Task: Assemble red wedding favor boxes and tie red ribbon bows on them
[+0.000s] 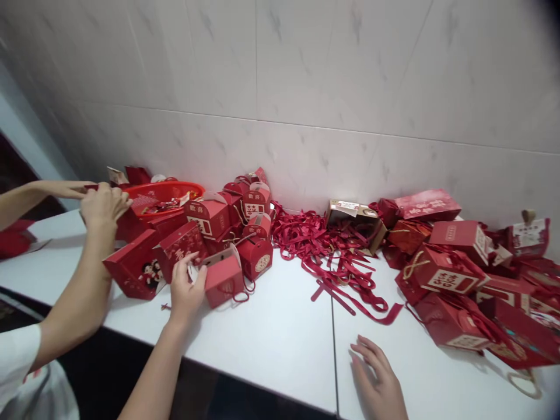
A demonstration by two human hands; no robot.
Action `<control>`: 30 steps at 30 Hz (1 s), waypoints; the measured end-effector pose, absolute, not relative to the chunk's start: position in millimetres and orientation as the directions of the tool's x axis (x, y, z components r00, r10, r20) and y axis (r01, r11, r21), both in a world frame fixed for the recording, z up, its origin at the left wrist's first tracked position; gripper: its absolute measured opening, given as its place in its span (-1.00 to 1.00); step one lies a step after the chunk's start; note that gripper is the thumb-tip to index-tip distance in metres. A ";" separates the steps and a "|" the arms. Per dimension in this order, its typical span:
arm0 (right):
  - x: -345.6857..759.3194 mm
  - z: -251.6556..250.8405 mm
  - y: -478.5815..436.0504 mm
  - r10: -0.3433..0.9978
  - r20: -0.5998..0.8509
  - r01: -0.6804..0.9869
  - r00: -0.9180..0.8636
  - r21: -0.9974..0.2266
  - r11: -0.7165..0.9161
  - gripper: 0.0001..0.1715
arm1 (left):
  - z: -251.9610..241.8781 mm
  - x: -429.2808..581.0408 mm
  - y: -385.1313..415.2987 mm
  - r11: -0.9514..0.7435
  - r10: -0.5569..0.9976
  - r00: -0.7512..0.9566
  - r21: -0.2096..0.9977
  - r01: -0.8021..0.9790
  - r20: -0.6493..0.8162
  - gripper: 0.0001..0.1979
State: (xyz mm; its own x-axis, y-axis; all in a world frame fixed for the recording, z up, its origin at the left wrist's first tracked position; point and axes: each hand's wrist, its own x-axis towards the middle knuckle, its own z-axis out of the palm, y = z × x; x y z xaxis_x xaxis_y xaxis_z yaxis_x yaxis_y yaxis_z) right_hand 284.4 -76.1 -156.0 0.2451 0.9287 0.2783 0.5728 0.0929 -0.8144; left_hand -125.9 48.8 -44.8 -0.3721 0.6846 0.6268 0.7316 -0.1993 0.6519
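My left hand (187, 286) grips the left end of a small red gift box (224, 279), its thumb against the box wall. The top of this box stands up in flaps, and a dark red cord (242, 296) hangs at its right side. Right behind it are a red box with a round gold pattern (256, 256) and several red handled boxes (209, 216). My right hand (377, 376) is over the white table (280, 326) near the front edge, holding nothing, its fingers stretched out and the thumb apart. Beyond it lies a heap of red ribbons (306, 236).
At the left, a co-worker's hands (102, 201) handle something red beside an orange-red basket (164, 195) of small wrapped items. Red bags (135, 265) stand before it. An open gold-brown box (356, 219) and many piled red boxes (455, 274) are on the right, along the wall.
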 end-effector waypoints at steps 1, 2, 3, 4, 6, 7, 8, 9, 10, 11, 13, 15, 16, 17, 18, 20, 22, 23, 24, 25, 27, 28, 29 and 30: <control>283.9 -155.7 -75.8 0.927 0.277 0.569 0.251 -0.817 0.090 -0.66 | -44.9 -124.1 42.0 -0.229 0.715 -0.346 0.671 0.705 0.608 -0.68; 282.1 -154.1 -75.2 0.922 0.282 0.560 0.264 -0.823 0.092 -0.67 | -44.9 -120.2 34.7 -0.271 0.754 -0.303 0.696 0.665 0.583 -0.70; 278.5 -151.0 -74.4 0.917 0.293 0.548 0.272 -0.830 0.103 -0.69 | -45.1 -114.0 27.2 -0.316 0.793 -0.247 0.723 0.615 0.557 -0.71; 273.0 -146.3 -73.5 0.913 0.304 0.532 0.272 -0.838 0.121 -0.71 | -45.5 -105.5 20.0 -0.355 0.822 -0.190 0.744 0.565 0.537 -0.73; 256.6 -133.3 -71.4 0.919 0.321 0.484 0.229 -0.857 0.178 -0.72 | -47.4 -81.5 6.6 -0.397 0.853 -0.110 0.771 0.498 0.510 -0.74; 246.4 -125.8 -70.1 0.930 0.320 0.451 0.180 -0.867 0.211 -0.67 | -48.9 -67.2 0.5 -0.401 0.866 -0.081 0.782 0.478 0.493 -0.71; 235.6 -118.2 -68.8 0.940 0.318 0.411 0.121 -0.878 0.244 -0.56 | -50.4 -52.4 -5.0 -0.405 0.873 -0.061 0.790 0.459 0.483 -0.70; 224.9 -111.1 -67.4 0.947 0.317 0.370 0.055 -0.887 0.276 -0.40 | -51.9 -38.0 -10.0 -0.410 0.882 -0.031 0.797 0.444 0.471 -0.69; 215.1 -105.0 -66.1 0.949 0.314 0.331 -0.005 -0.895 0.298 -0.24 | -53.4 -25.1 -14.3 -0.417 0.894 0.028 0.808 0.416 0.447 -0.68; 206.6 -100.0 -65.0 0.949 0.311 0.297 -0.049 -0.903 0.311 -0.12 | -54.7 -14.4 -17.8 -0.427 0.898 0.074 0.819 0.382 0.434 -0.68; 194.8 -94.6 -63.9 0.952 0.297 0.247 -0.080 -0.919 0.308 -0.05 | -57.0 -1.1 -21.7 -0.440 0.898 0.154 0.851 0.287 0.413 -0.70; 189.8 -94.5 -65.3 0.961 0.270 0.218 -0.064 -0.936 0.277 -0.17 | -60.0 2.2 -21.7 -0.415 0.902 0.204 0.895 0.165 0.381 -0.68; 189.3 -95.8 -66.7 0.966 0.252 0.211 -0.057 -0.943 0.258 -0.24 | -62.1 1.4 -20.5 -0.383 0.908 0.226 0.918 0.105 0.353 -0.64; 190.0 -97.6 -68.4 0.971 0.232 0.209 -0.058 -0.948 0.239 -0.29 | -64.8 -0.1 -18.8 -0.339 0.916 0.247 0.939 0.058 0.316 -0.59; 191.6 -99.6 -69.9 0.975 0.213 0.210 -0.069 -0.952 0.223 -0.31 | -68.3 -2.0 -16.8 -0.287 0.927 0.262 0.958 0.029 0.270 -0.54; 198.3 -103.3 -70.6 0.975 0.199 0.225 -0.101 -0.950 0.217 -0.34 | -77.1 -4.9 -12.7 -0.199 0.944 0.271 0.980 0.024 0.185 -0.48; 211.2 -105.6 -65.7 0.973 0.204 0.251 -0.110 -0.941 0.226 -0.38 | -87.3 -6.6 -8.9 -0.168 0.953 0.269 0.983 0.079 0.141 -0.46; 220.7 -106.1 -60.7 0.975 0.204 0.277 -0.087 -0.935 0.221 -0.40 | -91.9 -7.2 -7.1 -0.170 0.955 0.266 0.978 0.118 0.134 -0.47; 232.2 -106.2 -54.2 0.978 0.203 0.323 -0.043 -0.924 0.206 -0.41 | -95.4 -7.8 -5.4 -0.176 0.957 0.259 0.972 0.158 0.132 -0.50; 245.7 -105.8 -46.5 0.980 0.199 0.400 0.019 -0.900 0.175 -0.43 | -97.4 -8.5 -3.6 -0.177 0.962 0.243 0.965 0.195 0.128 -0.52; 275.8 -104.5 -29.6 0.967 0.206 0.603 0.153 -0.794 0.073 -0.49 | -95.8 -10.2 0.2 -0.157 0.973 0.203 0.961 0.226 0.111 -0.56; 291.0 -104.0 -21.5 0.955 0.216 0.704 0.204 -0.710 0.010 -0.52 | -92.1 -11.1 2.2 -0.144 0.976 0.193 0.965 0.217 0.102 -0.56; 304.9 -103.7 -14.0 0.948 0.218 0.749 0.232 -0.662 -0.031 -0.53 | -87.0 -11.9 4.5 -0.137 0.976 0.193 0.972 0.192 0.099 -0.55; 317.0 -103.8 -7.7 0.946 0.214 0.780 0.242 -0.623 -0.058 -0.53 | -81.0 -12.6 7.1 -0.141 0.973 0.203 0.978 0.155 0.108 -0.53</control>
